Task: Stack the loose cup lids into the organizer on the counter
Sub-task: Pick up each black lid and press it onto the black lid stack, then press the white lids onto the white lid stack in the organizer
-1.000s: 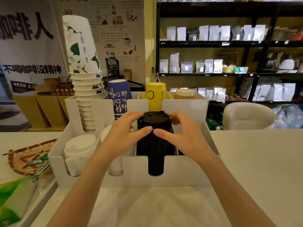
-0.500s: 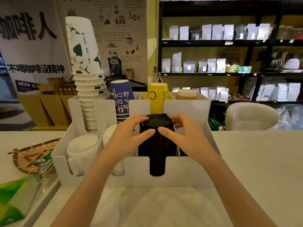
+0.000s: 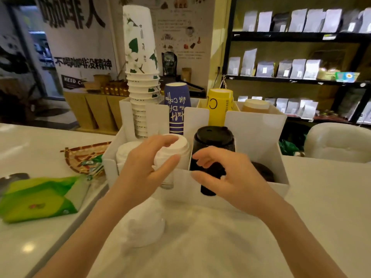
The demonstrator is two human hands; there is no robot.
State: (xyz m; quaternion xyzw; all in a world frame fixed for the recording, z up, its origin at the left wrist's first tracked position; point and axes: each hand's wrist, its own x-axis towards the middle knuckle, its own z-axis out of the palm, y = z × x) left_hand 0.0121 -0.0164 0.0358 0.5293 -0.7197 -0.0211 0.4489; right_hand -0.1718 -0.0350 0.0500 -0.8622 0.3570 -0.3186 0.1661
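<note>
A white organizer (image 3: 259,133) stands on the white counter (image 3: 321,197). A tall stack of black lids (image 3: 213,138) fills its middle front slot. White lid stacks sit in the slots to the left (image 3: 176,149) and far left (image 3: 125,155). A few black lids (image 3: 263,173) lie low in the right slot. My left hand (image 3: 144,169) hovers in front of the white stack, fingers spread, holding nothing. My right hand (image 3: 226,175) floats before the black stack, fingers apart and empty. Loose white lids (image 3: 144,225) lie on the counter under my left forearm.
Paper cup stacks stand in the organizer's back row: white-green (image 3: 140,63), blue (image 3: 176,109), yellow (image 3: 219,107), tan (image 3: 255,105). A woven tray (image 3: 84,157) and green packets (image 3: 40,197) lie to the left. A white chair back (image 3: 337,141) and shelves of bags are behind.
Both hands have let go of the black lid stack and drawn back toward me. The camera has moved closer and tilted down, showing loose white lids on the counter.
</note>
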